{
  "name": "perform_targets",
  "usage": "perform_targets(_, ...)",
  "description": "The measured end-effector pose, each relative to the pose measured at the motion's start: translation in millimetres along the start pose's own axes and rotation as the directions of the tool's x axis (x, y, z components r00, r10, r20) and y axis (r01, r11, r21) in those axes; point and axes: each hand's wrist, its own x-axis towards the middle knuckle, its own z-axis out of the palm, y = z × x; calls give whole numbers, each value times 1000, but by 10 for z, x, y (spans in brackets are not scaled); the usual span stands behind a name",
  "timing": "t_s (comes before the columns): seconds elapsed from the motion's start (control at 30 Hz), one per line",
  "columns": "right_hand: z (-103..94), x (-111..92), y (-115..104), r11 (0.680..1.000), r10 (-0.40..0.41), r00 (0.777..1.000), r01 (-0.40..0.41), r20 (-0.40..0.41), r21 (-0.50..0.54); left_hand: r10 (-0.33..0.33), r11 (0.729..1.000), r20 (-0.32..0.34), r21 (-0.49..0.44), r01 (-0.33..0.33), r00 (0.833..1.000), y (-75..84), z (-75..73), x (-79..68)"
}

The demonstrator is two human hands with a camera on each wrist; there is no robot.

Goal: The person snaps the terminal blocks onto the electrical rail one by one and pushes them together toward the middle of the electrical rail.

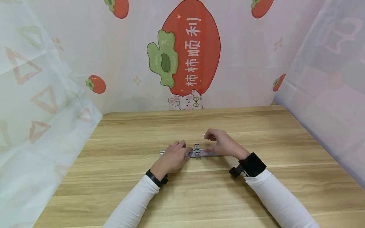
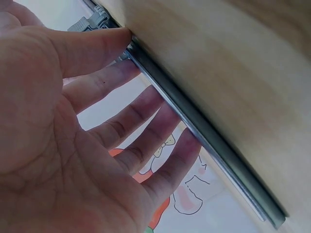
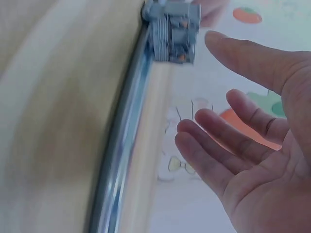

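Note:
A metal DIN rail [image 1: 212, 154] lies lengthwise from left to right on the wooden table. Several grey terminal blocks [image 1: 197, 151] sit side by side on it near its middle. My left hand [image 1: 174, 156] holds the rail left of the blocks; in the left wrist view the thumb is on one side of the rail [image 2: 214, 145] and the fingertips are on the other. My right hand [image 1: 226, 144] hovers just right of the blocks, holding nothing. Its fingers are loosely spread, and the right wrist view shows the thumb apart from the blocks [image 3: 175, 34].
The wooden table [image 1: 128, 133] spreads around the rail. A printed curtain [image 1: 242, 63] with persimmon pictures hangs behind its far edge. More pale sheeting [image 1: 51, 95] hangs along the left and right sides.

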Motion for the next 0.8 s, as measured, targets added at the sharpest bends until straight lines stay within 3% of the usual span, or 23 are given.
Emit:
perform_targets(0.4, -274, -84, 257, 977, 50, 994, -69, -96, -203, -21, 1000, 4, -4, 21, 1000, 24, -17, -7)
perform_targets(0.6, -371, -111, 353, 962, 90, 989, -117, -119, -247, -18, 1000, -4, -3, 18, 1000, 29, -12, -9)
perform_targets(0.8, -385, -127, 419, 946, 69, 986, -113, -153, -302, -27, 999, -4, -27, 27, 1000, 15, -30, -16)
